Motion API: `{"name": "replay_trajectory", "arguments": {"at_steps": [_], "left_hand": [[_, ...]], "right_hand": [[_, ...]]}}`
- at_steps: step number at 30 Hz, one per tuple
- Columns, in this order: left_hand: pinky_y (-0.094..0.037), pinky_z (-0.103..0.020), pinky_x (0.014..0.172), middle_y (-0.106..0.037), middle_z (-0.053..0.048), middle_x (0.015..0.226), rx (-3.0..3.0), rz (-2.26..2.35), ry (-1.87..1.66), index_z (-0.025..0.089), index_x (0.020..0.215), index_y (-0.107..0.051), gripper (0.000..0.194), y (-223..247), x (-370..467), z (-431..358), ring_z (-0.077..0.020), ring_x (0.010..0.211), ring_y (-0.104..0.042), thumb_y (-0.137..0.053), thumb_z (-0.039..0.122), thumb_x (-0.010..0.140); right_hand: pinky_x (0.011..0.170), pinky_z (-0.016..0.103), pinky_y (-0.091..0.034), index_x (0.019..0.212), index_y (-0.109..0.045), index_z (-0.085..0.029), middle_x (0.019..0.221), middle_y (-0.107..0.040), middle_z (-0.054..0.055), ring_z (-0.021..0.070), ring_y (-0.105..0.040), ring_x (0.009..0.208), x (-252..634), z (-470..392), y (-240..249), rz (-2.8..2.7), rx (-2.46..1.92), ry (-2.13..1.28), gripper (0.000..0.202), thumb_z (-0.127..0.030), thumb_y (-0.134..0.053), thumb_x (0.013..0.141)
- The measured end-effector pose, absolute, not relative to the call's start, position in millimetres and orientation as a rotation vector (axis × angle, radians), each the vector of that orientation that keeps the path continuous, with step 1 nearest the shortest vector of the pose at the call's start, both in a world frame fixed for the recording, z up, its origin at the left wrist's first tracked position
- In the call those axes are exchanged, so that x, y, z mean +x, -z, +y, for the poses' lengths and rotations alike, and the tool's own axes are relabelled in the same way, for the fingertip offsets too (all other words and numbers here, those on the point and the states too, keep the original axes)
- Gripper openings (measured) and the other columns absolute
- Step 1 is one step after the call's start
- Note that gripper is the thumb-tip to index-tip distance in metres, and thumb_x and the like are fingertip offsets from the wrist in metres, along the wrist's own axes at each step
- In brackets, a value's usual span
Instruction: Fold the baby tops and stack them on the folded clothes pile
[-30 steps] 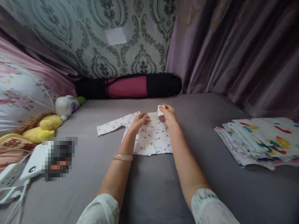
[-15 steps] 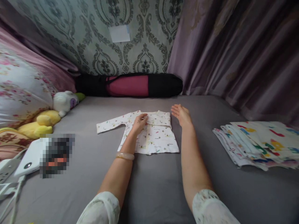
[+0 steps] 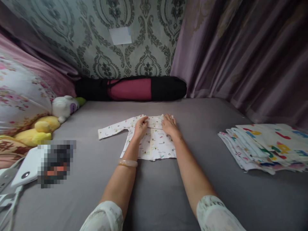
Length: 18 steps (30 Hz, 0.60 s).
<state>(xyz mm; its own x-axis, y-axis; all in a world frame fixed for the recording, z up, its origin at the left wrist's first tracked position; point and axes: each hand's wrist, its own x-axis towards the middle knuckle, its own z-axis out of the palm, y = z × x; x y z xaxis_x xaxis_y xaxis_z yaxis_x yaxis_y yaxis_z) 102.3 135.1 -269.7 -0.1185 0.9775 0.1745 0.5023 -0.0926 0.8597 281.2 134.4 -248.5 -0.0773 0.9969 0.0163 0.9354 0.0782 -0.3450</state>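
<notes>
A small white baby shirt [image 3: 160, 148] with a tiny printed pattern lies spread on the grey sheet. One sleeve [image 3: 113, 128] stretches out to the left, while the other is folded across the chest. My left hand [image 3: 141, 127] is closed at the end of the folded sleeve, over the upper middle of the shirt; its fingertips are partly hidden. Flat on the shirt's upper right side, by the shoulder fold, rests my right hand [image 3: 170, 125] with its fingers spread.
Folded patterned cloths [image 3: 267, 144] are stacked at the right. On the left lie a white power bank [image 3: 30, 165] with cables, a blurred-out object [image 3: 56, 163] and plush toys [image 3: 44, 126]. A black and pink long bag [image 3: 130, 89] lies along the wall.
My right hand has moved left from beside the shirt and come down flat on its upper right side. My left hand keeps its place on the shirt.
</notes>
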Motion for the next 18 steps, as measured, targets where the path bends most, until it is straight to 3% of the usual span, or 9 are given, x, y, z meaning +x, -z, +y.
{"name": "replay_trajectory", "arguments": {"at_steps": [4,8,18], "left_hand": [[-0.048,-0.034,0.091,-0.07,-0.01,0.106,1.678,1.74,-1.072,0.012,0.117,-0.066,0.042,274.2,98.9,138.2,-0.0205,0.09,-0.063,-0.048,0.014,0.079],[-0.045,-0.035,0.096,-0.067,-0.011,0.114,1.797,1.78,-1.03,0.012,0.119,-0.065,0.044,278.0,97.3,137.9,-0.0221,0.101,-0.062,-0.046,0.013,0.079],[-0.042,-0.044,0.099,-0.059,-0.017,0.122,2.136,1.93,-0.699,0.014,0.118,-0.061,0.045,279.4,100.1,131.5,-0.028,0.116,-0.052,-0.043,0.006,0.077]], "right_hand": [[0.118,0.045,-0.005,0.151,-0.023,-0.003,0.159,-0.017,0.014,0.0256,-0.008,0.147,274.1,132.1,260.4,-2.155,-2.016,-0.347,0.062,-0.038,-0.023,0.099],[0.117,0.043,-0.005,0.151,-0.023,-0.002,0.158,-0.017,0.015,0.0253,-0.009,0.146,274.9,130.5,265.6,-2.158,-2.034,-0.328,0.068,-0.046,-0.018,0.099],[0.117,0.043,-0.006,0.15,-0.024,-0.002,0.158,-0.018,0.015,0.0252,-0.01,0.146,274.6,128.9,266.6,-2.162,-2.04,-0.295,0.067,-0.045,-0.02,0.099]]}}
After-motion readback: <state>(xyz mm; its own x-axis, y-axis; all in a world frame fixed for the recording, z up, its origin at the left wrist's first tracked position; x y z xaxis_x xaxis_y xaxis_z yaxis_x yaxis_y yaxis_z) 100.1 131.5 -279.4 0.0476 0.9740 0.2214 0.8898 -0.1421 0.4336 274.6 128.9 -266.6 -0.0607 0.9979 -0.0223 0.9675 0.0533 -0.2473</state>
